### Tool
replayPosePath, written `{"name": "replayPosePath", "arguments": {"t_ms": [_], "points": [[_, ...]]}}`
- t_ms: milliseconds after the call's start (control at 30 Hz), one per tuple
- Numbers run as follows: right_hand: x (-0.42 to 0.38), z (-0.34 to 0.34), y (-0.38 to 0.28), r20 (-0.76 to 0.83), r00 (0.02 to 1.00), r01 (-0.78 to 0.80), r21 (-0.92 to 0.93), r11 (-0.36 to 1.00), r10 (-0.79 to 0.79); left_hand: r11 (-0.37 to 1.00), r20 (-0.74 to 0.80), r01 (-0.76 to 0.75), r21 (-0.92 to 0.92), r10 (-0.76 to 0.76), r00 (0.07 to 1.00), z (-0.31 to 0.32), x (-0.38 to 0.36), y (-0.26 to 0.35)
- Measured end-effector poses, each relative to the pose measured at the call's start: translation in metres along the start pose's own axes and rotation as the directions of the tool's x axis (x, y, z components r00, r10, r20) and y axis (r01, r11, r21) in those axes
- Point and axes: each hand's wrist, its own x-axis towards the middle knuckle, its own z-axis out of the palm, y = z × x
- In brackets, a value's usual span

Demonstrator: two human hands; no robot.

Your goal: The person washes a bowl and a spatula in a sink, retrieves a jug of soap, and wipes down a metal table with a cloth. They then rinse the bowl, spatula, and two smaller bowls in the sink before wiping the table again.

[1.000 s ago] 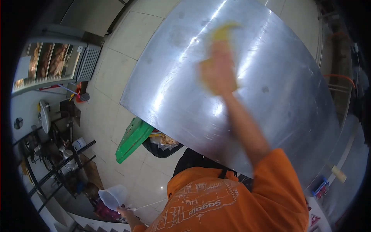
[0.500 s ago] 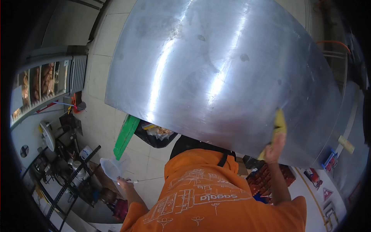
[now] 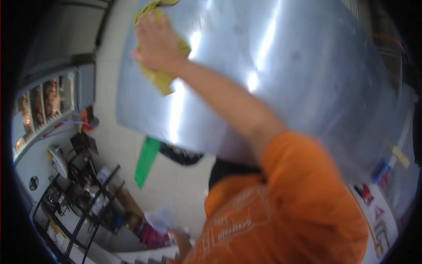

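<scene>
My right hand (image 3: pixel 160 42) is pressed down on a yellow cloth (image 3: pixel 163 83) at the far left side of the metal table (image 3: pixel 228 110). The cloth is bunched beneath the palm and sticks out past the fingers and wrist. Low on the left, away from the table, my left hand (image 3: pixel 179 239) holds a translucent white scoop-like vessel (image 3: pixel 159 220) with a handle. That hand is blurred and partly cut off by my sleeve and body.
A green board (image 3: pixel 147 163) and a black bin (image 3: pixel 182 156) are at the table's near left edge. A black metal rack (image 3: pixel 90 207) with clutter stands lower left. Beyond the floor is a lit display case (image 3: pixel 48 103). A blue item (image 3: pixel 381 170) lies at the right.
My right hand has swept the yellow cloth from the table's right side across to its far left. My left hand has drawn lower and nearer my body with the translucent vessel.
</scene>
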Motion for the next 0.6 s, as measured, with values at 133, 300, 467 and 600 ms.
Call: {"name": "replayPosePath", "arguments": {"t_ms": [133,300,467,600], "points": [[0.041,0.046,-0.085,0.365,0.931,-0.002,0.021,1.0,-0.006,0.998,0.015,-0.056,0.009,0.056,0.998,0.038,-0.029,-0.006],[0.02,0.002,0.015,0.031,0.931,0.283,0.567,0.773,-0.364,0.982,0.079,-0.191,-0.015,0.191,0.978,0.095,-0.065,0.024],[0.059,-0.103,0.303,0.266,0.905,0.355,-0.04,0.934,-0.332,0.962,0.106,-0.263,-0.08,0.27,0.957,0.132,-0.076,0.038],[-0.109,-0.264,0.464,-0.005,0.923,-0.383,-0.086,0.92,0.384,0.955,0.105,-0.272,-0.114,0.284,0.953,0.144,-0.067,0.046]]}}
